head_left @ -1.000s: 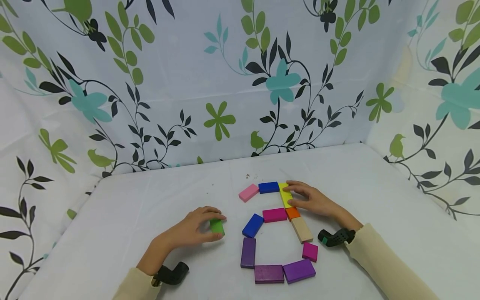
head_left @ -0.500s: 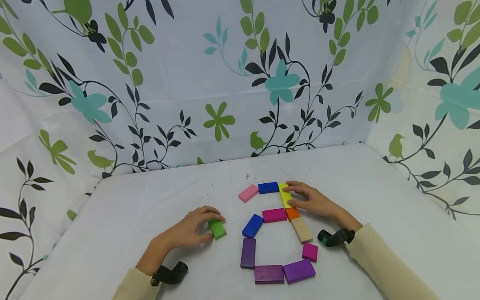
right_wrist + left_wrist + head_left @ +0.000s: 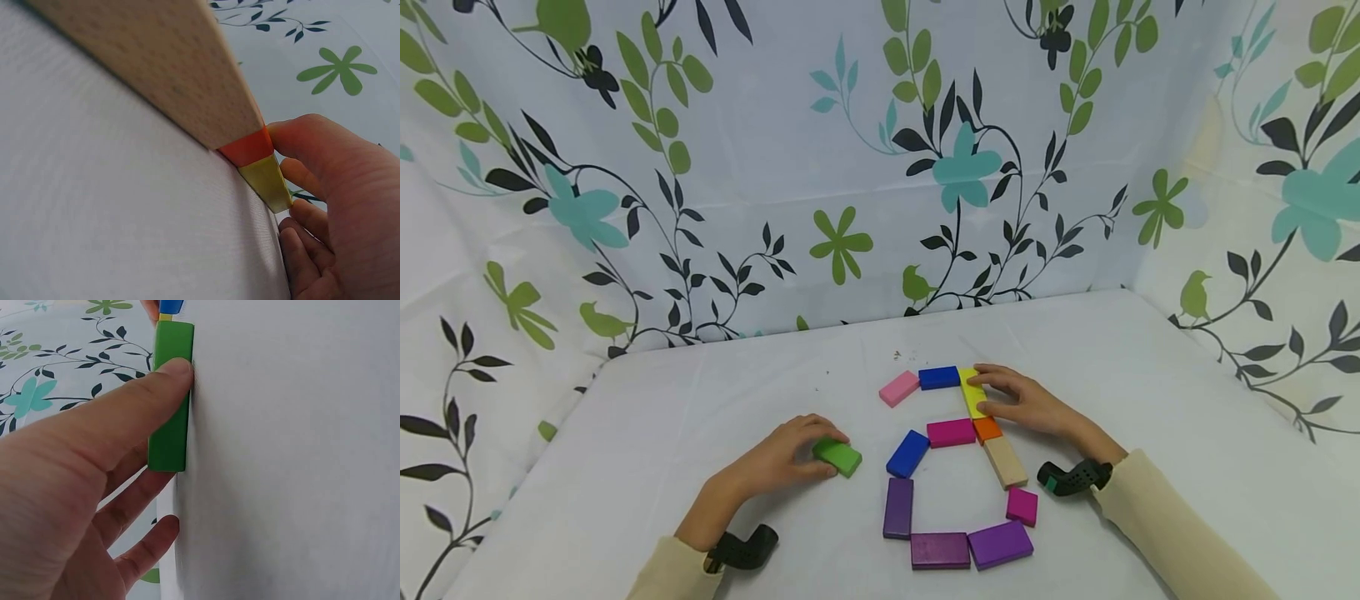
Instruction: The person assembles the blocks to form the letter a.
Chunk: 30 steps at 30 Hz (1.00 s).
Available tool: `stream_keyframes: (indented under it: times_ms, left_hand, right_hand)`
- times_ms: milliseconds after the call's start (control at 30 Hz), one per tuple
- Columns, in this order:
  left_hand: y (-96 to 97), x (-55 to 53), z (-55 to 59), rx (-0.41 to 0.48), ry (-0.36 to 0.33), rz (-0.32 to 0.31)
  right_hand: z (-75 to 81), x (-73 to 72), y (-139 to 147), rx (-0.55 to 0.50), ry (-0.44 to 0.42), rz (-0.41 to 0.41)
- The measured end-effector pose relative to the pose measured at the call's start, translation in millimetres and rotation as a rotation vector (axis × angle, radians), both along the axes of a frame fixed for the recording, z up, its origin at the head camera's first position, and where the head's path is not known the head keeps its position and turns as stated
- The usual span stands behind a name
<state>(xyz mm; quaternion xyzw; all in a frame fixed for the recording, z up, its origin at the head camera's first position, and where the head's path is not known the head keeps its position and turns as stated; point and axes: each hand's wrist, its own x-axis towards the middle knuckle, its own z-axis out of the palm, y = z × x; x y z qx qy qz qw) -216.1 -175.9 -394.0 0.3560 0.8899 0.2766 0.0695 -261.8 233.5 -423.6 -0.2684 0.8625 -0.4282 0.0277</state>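
Note:
A green block [image 3: 837, 456] lies at the table's left middle, its long side now angled toward the lower right. My left hand [image 3: 778, 457] pinches it, thumb on its near side and fingers over the far side; in the left wrist view the thumb presses the green block [image 3: 170, 425]. My right hand [image 3: 1033, 404] holds the yellow block [image 3: 973, 393] from the right, thumb near its lower end and fingers at its upper part. That block touches a blue block [image 3: 939, 377] and an orange block [image 3: 988, 429]. In the right wrist view the fingers reach past the yellow block [image 3: 269, 184].
Below, a closed loop of blocks includes a magenta block [image 3: 951, 432], a second blue block [image 3: 907, 453], a wooden block [image 3: 1006, 462] and purple blocks [image 3: 940, 551]. A pink block [image 3: 898, 388] is at upper left. Patterned cloth [image 3: 760, 192] hangs behind the white table [image 3: 647, 450].
The green block has turned in the left hand, its free end swinging from near the thumb out toward the right. The right hand and the other blocks stay in place.

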Motion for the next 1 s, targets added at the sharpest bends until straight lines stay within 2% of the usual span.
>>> stream_keyframes:
  times_ms: [300,633,800,1000]
  left_hand:
    - [4.2,-1.7,-0.4,0.037,0.022,-0.002]
    - [14.9,3.6,10.5,0.057,-0.020,0.066]
    - [22.9,6.6,17.9,0.054,-0.013,0.049]
    - [33.0,9.1,24.2,0.050,-0.004,-0.002]
  right_hand:
    - [-0.2,2.5,1.0,-0.007,-0.004,-0.001]
    - [-1.7,0.4,0.2,0.004,-0.002,-0.003]
    - [-0.6,0.5,-0.7,0.016,0.009,-0.010]
    - [0.1,0.9,-1.2,0.022,0.007,-0.013]
